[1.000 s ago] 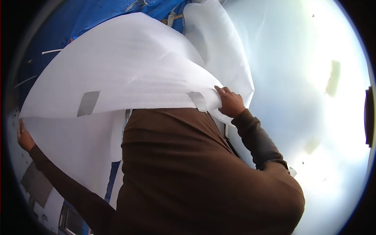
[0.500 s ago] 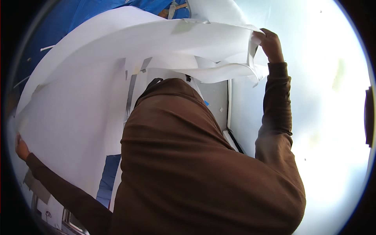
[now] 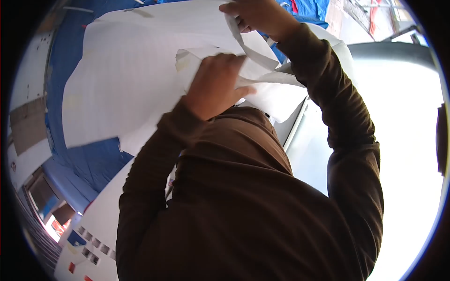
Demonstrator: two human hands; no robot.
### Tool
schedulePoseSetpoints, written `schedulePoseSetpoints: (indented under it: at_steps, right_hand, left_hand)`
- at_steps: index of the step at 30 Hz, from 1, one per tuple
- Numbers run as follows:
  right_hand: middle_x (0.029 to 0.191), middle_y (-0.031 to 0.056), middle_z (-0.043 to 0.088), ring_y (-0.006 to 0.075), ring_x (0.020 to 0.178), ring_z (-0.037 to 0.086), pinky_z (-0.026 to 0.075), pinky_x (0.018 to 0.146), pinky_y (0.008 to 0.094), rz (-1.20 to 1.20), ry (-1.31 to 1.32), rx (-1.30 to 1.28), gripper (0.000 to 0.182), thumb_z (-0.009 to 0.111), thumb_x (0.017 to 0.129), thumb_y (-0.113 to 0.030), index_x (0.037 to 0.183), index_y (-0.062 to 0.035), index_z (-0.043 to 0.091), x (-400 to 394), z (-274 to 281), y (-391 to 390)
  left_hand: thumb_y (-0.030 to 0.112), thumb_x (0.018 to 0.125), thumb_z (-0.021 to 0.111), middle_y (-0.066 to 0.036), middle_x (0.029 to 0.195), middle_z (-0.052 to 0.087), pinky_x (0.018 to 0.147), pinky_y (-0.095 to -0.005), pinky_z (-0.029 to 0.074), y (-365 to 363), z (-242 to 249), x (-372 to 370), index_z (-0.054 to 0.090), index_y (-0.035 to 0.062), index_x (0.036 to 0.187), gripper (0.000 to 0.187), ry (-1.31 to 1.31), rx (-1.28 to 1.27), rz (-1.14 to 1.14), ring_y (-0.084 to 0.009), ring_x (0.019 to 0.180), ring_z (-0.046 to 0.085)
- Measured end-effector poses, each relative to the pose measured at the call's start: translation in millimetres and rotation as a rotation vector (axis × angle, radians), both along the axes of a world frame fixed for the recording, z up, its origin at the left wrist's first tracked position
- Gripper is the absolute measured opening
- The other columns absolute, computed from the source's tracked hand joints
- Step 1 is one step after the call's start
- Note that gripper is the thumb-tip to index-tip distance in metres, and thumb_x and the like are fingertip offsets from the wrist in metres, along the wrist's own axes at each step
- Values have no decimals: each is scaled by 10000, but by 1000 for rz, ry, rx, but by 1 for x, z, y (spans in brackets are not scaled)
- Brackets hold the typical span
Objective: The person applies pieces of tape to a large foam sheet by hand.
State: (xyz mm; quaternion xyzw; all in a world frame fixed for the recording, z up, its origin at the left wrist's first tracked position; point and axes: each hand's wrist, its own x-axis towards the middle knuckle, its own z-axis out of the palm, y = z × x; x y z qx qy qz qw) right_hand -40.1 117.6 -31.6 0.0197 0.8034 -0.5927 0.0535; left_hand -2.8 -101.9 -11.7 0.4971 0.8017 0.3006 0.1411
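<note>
The left hand (image 3: 216, 83) is gripping a bunched edge of the white foam sheet (image 3: 126, 79), fingers closed over it at chest height. The right hand (image 3: 255, 15) is pinching another edge of it higher up, near the top of the view. The sheet (folded between the 2 hands) is hanging out to the left over a blue tarp (image 3: 89, 159). Both brown sleeves (image 3: 337, 107) are raised.

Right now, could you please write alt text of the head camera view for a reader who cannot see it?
Both hands grip a large white foam sheet raised in front of a person in brown sleeves: the left hand clutches a bunched fold, the right hand pinches the top edge. A blue tarp lies behind.
</note>
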Motion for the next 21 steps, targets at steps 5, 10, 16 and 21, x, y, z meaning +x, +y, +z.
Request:
schedulePoseSetpoints:
  at_steps: [5, 10, 16, 21]
  right_hand:
    - [788, 179, 675, 289, 754, 697, 552, 697, 458, 81, 130, 782, 325, 601, 966, -287, 795, -21, 676, -84, -11, 34]
    - [908, 209, 742, 287, 842, 746, 572, 721, 434, 285, -208, 582, 385, 649, 950, -408, 831, -49, 721, -172, -29, 49]
    - [687, 114, 666, 165, 582, 670, 565, 585, 307, 60, -50, 29, 342, 651, 959, -233, 818, 78, 653, -141, -43, -2]
    - [699, 143, 672, 218, 560, 682, 559, 560, 337, 205, 292, 467, 300, 643, 948, -230, 848, 49, 689, -63, -76, -1]
  left_hand:
    - [202, 854, 770, -112, 726, 577, 761, -443, 474, -24, -54, -8, 673, 5, 840, 220, 216, -56, 107, -320, 727, 582]
    - [164, 887, 718, -113, 694, 580, 732, -429, 463, -76, -64, -90, 655, 47, 738, 200, 69, -53, 360, -308, 676, 591]
    - [158, 871, 697, -116, 695, 569, 651, -415, 443, -65, -74, -21, 620, 53, 739, 186, 31, 15, 363, -337, 660, 588]
    - [98, 767, 691, -50, 704, 585, 623, -360, 453, -38, -91, 112, 606, 92, 750, 87, 240, -114, 347, -211, 598, 601]
